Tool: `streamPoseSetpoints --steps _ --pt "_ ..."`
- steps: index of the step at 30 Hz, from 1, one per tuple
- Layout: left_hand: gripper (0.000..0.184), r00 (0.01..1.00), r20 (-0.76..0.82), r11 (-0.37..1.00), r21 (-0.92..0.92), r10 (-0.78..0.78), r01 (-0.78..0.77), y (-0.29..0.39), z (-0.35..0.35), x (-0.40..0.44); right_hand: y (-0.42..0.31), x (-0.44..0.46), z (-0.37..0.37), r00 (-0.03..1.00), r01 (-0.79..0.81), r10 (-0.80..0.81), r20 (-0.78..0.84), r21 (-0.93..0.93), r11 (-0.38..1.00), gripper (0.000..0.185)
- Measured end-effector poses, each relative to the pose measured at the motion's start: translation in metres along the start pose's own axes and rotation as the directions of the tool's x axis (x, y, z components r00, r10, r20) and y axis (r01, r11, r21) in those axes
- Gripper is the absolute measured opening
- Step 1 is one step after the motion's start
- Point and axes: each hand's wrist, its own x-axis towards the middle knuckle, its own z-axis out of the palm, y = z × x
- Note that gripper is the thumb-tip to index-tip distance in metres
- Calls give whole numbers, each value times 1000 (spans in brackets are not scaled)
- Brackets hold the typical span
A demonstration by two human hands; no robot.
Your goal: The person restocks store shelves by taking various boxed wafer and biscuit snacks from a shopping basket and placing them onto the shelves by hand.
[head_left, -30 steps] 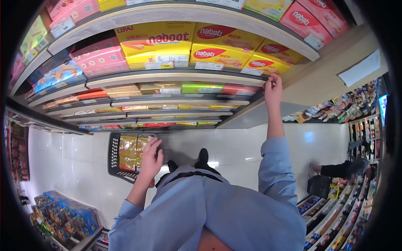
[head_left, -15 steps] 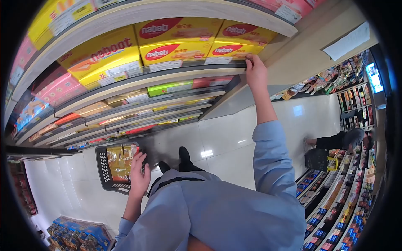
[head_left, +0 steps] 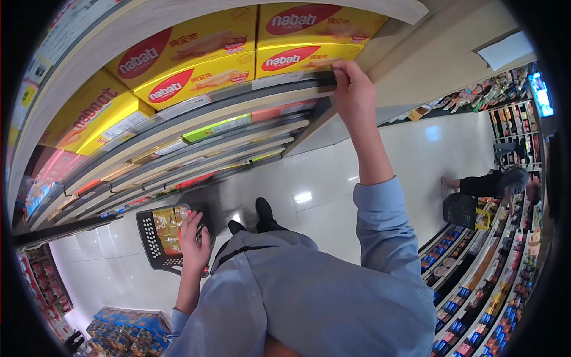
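My right hand (head_left: 355, 89) is raised to the shelf, its fingers curled over the shelf's front edge (head_left: 297, 89) at the right end. The fingertips lie against the lower corner of a yellow Nabati wafer box (head_left: 288, 59). Another Nabati box (head_left: 321, 22) sits on top of it, and more stand to the left. Lower down, my left hand (head_left: 194, 241) is open with fingers apart, overlapping the right side of a dark shopping basket (head_left: 151, 238). Inside the basket is a gold and orange package (head_left: 168, 226), partly hidden by that hand.
Lower shelves (head_left: 226, 128) with colourful boxes run beneath. A wooden side panel (head_left: 410, 77) bounds the shelf on the right. Across the tiled floor (head_left: 321, 172), a person (head_left: 485, 183) bends beside another basket (head_left: 461, 211) at stepped shelves. Blue packages (head_left: 131, 327) are stacked lower left.
The view has shifted, and the Nabati boxes appear larger and further left. My right hand stays at the shelf edge with its fingers curled. My left hand remains by the basket.
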Motion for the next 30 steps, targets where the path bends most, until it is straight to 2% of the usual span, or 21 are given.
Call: streamPoseSetpoints --steps 4,7,17,23,25,30 --pt "40 1000 19 1000 15 -20 20 5 5 6 1 -1 1 999 -38 38 -1 43 998 12" --pt "40 1000 23 1000 5 -18 18 4 8 11 -7 -2 -2 994 -103 105 32 -48 993 12" --pt "39 1000 16 999 27 -24 24 19 13 18 -3 1 1 998 -69 68 14 10 998 10" --pt "39 1000 21 992 126 -16 13 22 17 12 -3 2 1 998 -61 61 -3 24 998 11" --pt "39 999 15 995 92 -35 34 22 19 10 1 1 3 999 -28 30 -29 74 997 10" --pt "39 998 16 995 81 -55 53 27 21 9 -1 1 3 997 -81 81 6 95 992 9"
